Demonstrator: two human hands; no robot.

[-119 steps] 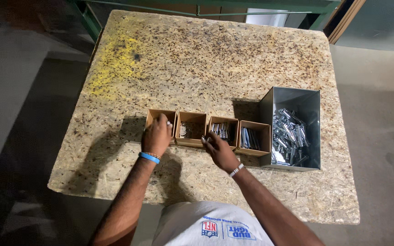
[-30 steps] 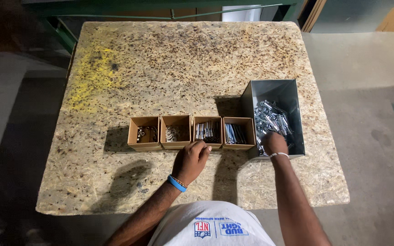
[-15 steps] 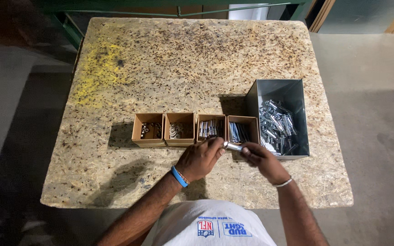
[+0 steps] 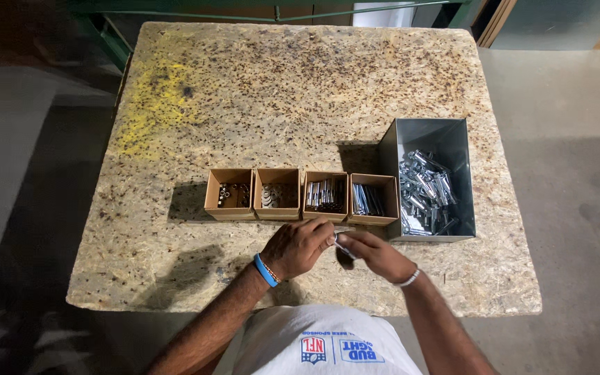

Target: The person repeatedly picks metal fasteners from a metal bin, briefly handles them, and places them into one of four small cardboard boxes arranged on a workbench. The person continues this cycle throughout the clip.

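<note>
A small silver metal fastener [image 4: 344, 248], apparently a bolt though too small to tell, is pinched between the left hand [image 4: 298, 248] and right hand [image 4: 375, 255] above the speckled chipboard table [image 4: 279, 90], just before four brown cardboard boxes [image 4: 301, 194] beside a grey metal bin [image 4: 430, 179].

A speckled stone surface [image 4: 300, 90] with a yellow smear carries four small cardboard boxes [image 4: 300, 195] in a row, touching, beside a grey metal bin [image 4: 425, 132].
</note>
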